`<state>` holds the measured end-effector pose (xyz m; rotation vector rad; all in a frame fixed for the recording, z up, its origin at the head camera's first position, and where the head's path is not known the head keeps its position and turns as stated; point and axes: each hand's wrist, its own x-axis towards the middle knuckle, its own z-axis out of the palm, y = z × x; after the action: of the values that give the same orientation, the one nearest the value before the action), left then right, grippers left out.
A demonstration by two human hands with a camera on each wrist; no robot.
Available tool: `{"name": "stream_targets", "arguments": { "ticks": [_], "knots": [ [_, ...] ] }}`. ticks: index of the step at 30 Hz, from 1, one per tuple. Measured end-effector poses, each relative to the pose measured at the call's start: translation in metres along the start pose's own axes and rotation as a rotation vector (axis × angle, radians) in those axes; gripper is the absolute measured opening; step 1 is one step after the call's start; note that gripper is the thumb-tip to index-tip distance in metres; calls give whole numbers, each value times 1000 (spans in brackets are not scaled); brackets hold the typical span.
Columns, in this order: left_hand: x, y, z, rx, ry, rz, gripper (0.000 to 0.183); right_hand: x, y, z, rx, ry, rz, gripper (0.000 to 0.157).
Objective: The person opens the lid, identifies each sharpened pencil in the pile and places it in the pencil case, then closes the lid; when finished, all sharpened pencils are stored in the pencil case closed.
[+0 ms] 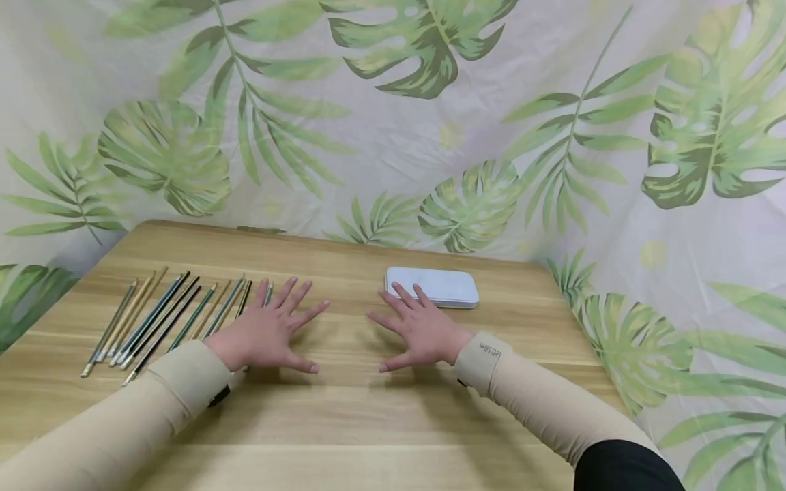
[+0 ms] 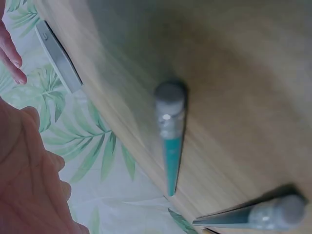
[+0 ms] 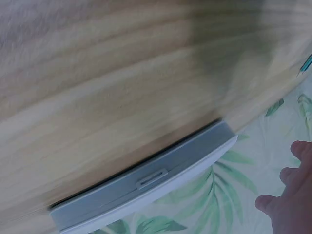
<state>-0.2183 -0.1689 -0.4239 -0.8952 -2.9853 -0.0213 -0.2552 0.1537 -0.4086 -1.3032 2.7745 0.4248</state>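
Left hand [image 1: 264,335] and right hand [image 1: 426,333], fingers wide, holding nothing
Pencils [image 1: 162,333] lie from the left hand's nine o'clock to twelve; a white case [image 1: 451,286] at the right's twelve, short of the tabletop's [image 1: 346,416] far edge, open between the hands.

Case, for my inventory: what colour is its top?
White; the case shows best in the head view.

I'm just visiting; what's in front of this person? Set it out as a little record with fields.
left hand: fingers spread, holding nothing, near the pencils
right hand: fingers spread, holding nothing, near the white case
pencils: loose, slanted row, table's left side
white case: looks closed, apart from the pencils
table: wood-grained
backdrop: leaf-patterned cloth
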Motion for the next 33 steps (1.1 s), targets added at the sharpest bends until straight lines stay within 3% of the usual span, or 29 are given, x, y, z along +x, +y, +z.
{"name": "stream_targets", "arguments": {
  "ticks": [7, 14, 22, 27, 31, 33],
  "knots": [
    [20, -2, -3, -110, -5, -33, 113, -5, 22, -4, 147, 35, 58, 96],
    [47, -4, -3, -338, 29, -94, 109, -13, 53, 4, 289, 69, 176, 92],
    [86, -6, -1, -524, 22, -158, 107, -25, 90, 15, 430, 178, 301, 84],
    [112, 3, -3, -719, 33, -185, 98, -36, 111, 25, 606, 240, 441, 84],
    [130, 16, 0, -860, 31, -207, 92, -42, 123, 31, 797, 232, 587, 82],
    [139, 23, 2, -976, 19, -235, 90, -46, 127, 34, 898, 228, 655, 80]
  ]
}}
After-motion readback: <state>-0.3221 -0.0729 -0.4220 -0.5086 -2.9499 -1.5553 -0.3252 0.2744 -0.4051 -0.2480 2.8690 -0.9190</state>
